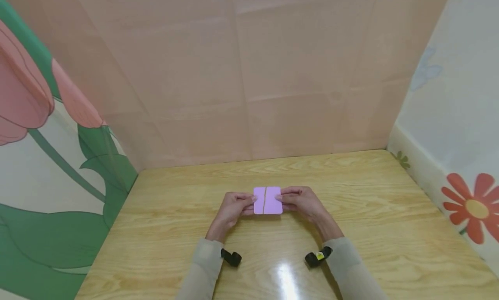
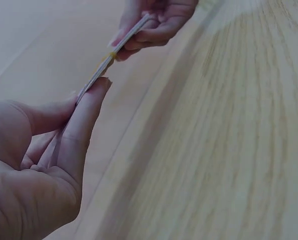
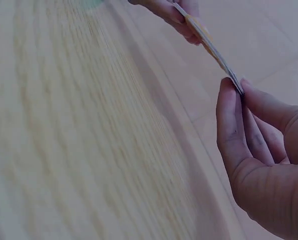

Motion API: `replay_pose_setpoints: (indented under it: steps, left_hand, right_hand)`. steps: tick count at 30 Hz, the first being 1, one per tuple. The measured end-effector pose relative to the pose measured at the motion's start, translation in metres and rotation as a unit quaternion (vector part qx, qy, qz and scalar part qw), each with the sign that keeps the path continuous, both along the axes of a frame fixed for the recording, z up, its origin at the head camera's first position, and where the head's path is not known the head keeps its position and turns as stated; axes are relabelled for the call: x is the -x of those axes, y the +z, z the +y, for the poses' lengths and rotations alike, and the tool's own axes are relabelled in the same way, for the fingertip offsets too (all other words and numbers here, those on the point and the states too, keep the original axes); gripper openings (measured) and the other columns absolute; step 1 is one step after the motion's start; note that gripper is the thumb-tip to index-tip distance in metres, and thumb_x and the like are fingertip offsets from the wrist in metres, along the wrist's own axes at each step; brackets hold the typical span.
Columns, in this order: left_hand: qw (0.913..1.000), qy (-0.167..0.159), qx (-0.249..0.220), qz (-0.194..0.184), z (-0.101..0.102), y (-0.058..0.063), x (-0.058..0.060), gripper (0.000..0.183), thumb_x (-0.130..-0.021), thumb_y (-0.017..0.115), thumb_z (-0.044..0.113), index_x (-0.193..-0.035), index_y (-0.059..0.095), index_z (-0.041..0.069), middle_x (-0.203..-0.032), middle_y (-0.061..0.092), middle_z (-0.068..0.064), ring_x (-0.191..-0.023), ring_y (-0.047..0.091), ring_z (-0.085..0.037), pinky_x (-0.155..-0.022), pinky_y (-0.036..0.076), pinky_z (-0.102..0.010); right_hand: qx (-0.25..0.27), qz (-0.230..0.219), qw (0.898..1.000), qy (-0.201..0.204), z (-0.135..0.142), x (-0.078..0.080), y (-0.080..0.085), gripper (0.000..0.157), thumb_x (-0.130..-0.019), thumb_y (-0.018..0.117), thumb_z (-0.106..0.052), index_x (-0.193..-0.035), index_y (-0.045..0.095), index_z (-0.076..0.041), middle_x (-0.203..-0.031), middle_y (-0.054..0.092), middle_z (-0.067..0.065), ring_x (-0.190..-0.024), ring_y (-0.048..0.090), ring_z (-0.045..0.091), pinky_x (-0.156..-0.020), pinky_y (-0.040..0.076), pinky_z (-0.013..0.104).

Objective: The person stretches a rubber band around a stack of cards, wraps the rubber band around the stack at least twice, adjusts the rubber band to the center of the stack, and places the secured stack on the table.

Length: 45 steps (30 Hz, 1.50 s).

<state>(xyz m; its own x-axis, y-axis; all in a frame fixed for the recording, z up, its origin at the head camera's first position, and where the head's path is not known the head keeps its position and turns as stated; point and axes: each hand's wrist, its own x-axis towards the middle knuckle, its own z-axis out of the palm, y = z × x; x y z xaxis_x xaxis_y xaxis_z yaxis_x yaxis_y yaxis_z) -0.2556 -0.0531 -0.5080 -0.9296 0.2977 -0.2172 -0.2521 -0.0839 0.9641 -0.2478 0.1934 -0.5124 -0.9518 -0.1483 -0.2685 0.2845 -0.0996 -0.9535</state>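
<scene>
A thin stack of square pink-purple cards with rounded corners is held up above the table, between both hands. Around its middle runs a yellowish-brown rubber band, slightly slanted. My left hand pinches the stack's left edge, thumb on the near face and fingers behind. On the opposite edge my right hand pinches it the same way. Both wrist views show the stack edge-on, with the band crossing it and the right-hand thumb and fingers at its end.
The wood-grain table meets a pinkish cloth backdrop at its far edge. Walls with painted flowers stand at the left and right. A black strap camera sits on the left wrist, another on the right.
</scene>
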Motion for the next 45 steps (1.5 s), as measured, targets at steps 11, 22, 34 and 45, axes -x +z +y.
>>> replay_pose_setpoints:
  steps: [11,22,34,45]
  left_hand:
    - [0.9992,0.033,0.011,0.021,0.0,0.011,0.001,0.022,-0.09,0.07,0.007,-0.104,0.07,-0.01,-0.088,0.076,-0.017,-0.078,0.075,-0.019,-0.072,0.062,-0.033]
    - [0.9962,0.082,0.005,0.028,-0.003,0.015,0.002,0.024,-0.087,0.074,0.008,-0.103,0.071,-0.01,-0.088,0.076,-0.019,-0.076,0.076,-0.021,-0.073,0.062,-0.033]
    - [0.996,0.086,0.002,0.024,-0.005,0.016,0.001,0.023,-0.087,0.073,0.008,-0.104,0.071,-0.009,-0.091,0.076,-0.02,-0.077,0.076,-0.022,-0.075,0.062,-0.034]
    - [0.9966,0.078,-0.006,0.024,-0.003,0.013,0.003,0.024,-0.088,0.072,0.005,-0.105,0.069,-0.011,-0.094,0.075,-0.023,-0.077,0.076,-0.024,-0.076,0.061,-0.035]
  right_hand:
    - [0.049,-0.026,0.998,-0.033,-0.022,-0.015,0.001,0.047,-0.091,0.071,-0.024,-0.126,0.06,0.005,-0.104,0.074,0.006,-0.095,0.072,0.018,-0.085,0.061,0.033]
    - [0.189,-0.066,0.977,-0.072,-0.067,-0.052,-0.001,0.041,-0.089,0.072,-0.014,-0.122,0.061,0.008,-0.113,0.069,0.026,-0.102,0.072,0.031,-0.095,0.056,0.043]
    - [0.219,-0.058,0.967,-0.118,-0.095,-0.056,-0.007,0.039,-0.089,0.07,-0.006,-0.122,0.06,0.011,-0.104,0.073,0.024,-0.098,0.074,0.031,-0.091,0.058,0.04]
    - [0.215,-0.052,0.962,-0.159,-0.095,-0.051,-0.007,0.034,-0.091,0.066,-0.003,-0.12,0.06,0.013,-0.09,0.075,0.018,-0.088,0.075,0.028,-0.087,0.059,0.039]
